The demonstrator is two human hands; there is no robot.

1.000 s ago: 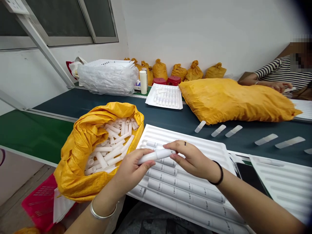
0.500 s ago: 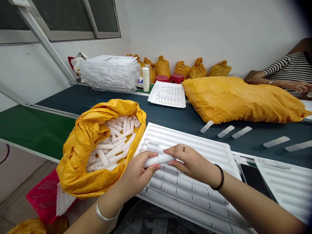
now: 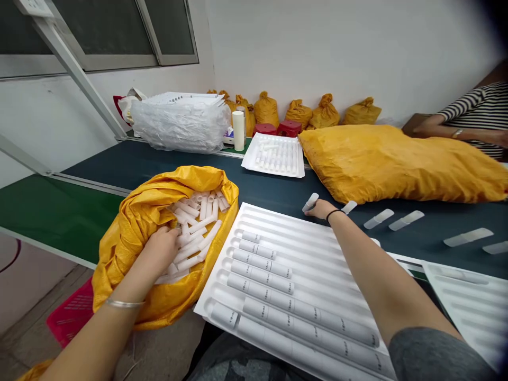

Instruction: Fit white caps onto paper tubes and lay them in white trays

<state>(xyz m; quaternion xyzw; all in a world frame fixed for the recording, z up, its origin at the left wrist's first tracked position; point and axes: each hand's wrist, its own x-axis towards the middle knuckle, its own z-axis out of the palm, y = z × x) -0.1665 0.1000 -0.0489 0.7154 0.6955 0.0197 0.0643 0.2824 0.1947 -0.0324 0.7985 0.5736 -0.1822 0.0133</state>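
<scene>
My left hand (image 3: 164, 246) reaches into an open yellow woven bag (image 3: 119, 248) of loose white plastic tubes (image 3: 201, 232). Its fingertips are hidden among those tubes, so I cannot tell whether they grip one. Beyond the far edge of a white ribbed tray (image 3: 273, 217), my right hand (image 3: 319, 208) is closed on a white tube with a translucent end (image 3: 310, 201), held tilted at the dark belt. Rows of labelled white tubes (image 3: 260, 278) lie in the tray's grooves, filling the near rows further than the far ones.
More translucent-ended tubes (image 3: 379, 218) lie on the dark belt (image 3: 273, 190) to the right. Behind them rests a large yellow sack (image 3: 397, 164). A second tray (image 3: 273, 136) and plastic-wrapped stacked trays (image 3: 178, 124) stand further back. A person in a striped sleeve (image 3: 468, 106) sits at right.
Both hands were together over the tray, holding a white tube. Now they are apart: the left has gone into the bag, the right has moved out to the belt with a tube.
</scene>
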